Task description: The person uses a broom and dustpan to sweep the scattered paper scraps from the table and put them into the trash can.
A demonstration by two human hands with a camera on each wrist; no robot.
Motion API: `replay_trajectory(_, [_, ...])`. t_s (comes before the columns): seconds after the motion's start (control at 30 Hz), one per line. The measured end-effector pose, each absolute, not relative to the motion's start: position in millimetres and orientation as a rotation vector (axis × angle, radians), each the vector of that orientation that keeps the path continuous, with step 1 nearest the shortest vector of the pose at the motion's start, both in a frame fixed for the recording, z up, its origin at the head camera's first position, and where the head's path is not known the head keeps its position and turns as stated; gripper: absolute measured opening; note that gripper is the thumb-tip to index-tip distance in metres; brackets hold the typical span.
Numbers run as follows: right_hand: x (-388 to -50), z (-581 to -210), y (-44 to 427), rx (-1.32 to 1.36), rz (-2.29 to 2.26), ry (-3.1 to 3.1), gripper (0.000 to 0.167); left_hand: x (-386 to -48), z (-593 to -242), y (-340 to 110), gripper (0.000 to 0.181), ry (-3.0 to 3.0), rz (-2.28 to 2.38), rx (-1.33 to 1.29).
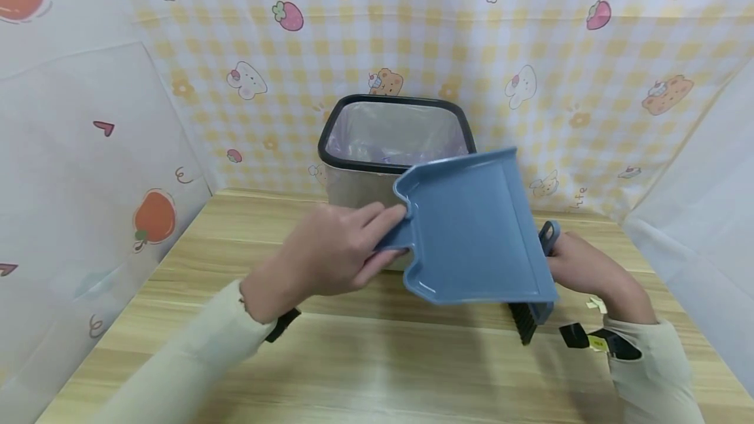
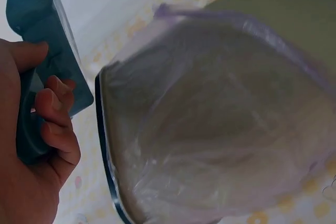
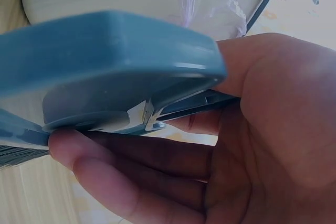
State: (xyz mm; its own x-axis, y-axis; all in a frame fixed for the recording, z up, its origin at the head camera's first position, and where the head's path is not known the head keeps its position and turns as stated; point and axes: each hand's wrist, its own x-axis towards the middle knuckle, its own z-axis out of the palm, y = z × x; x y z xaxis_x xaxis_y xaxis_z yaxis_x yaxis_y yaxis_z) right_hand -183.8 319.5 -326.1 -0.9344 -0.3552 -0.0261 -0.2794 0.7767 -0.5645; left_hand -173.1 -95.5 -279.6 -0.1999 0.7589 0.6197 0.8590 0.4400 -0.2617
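My left hand [image 1: 336, 247] grips the short handle of a blue dustpan [image 1: 471, 234], whose flat pan extends to the right, in front of the bin. The dustpan [image 2: 60, 56] also shows in the left wrist view, with fingers curled round its handle. To the right, my right hand [image 1: 580, 267] holds a small blue hand brush [image 1: 540, 313], partly hidden behind the pan. Its dark bristles [image 1: 523, 324] point down towards the table. The right wrist view shows the blue brush [image 3: 115, 48] close up, between thumb and fingers. No debris shows on the pan's visible face.
A light-coloured bin [image 1: 362, 190] with a black rim and clear purplish liner [image 1: 400, 129] stands at the back of the wooden table [image 1: 353, 358]. Small pale yellow scraps [image 1: 596, 305] lie near my right wrist. Patterned cloth [image 1: 353, 44] hangs behind.
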Motion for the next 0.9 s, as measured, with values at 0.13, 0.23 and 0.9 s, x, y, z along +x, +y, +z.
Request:
replay_trajectory(0.13, [-183.3,-327.0,318.5,-0.495,-0.857,2.816,0.032,-166.8,-294.4,-92.3,0.042,-1.965,-0.242,-1.403])
replay_trajectory(0.23, [-182.9,-327.5,317.1,-0.498,-0.848,2.816,0.026,-162.5,-305.8,-90.2,0.040,-1.973,-0.288,-1.425])
replay_trajectory(0.9, [-183.3,-327.9,316.0,-0.618,-0.930,2.811,0.015,-162.8,-377.0,-88.6,0.038,-2.537,-0.512,-1.469])
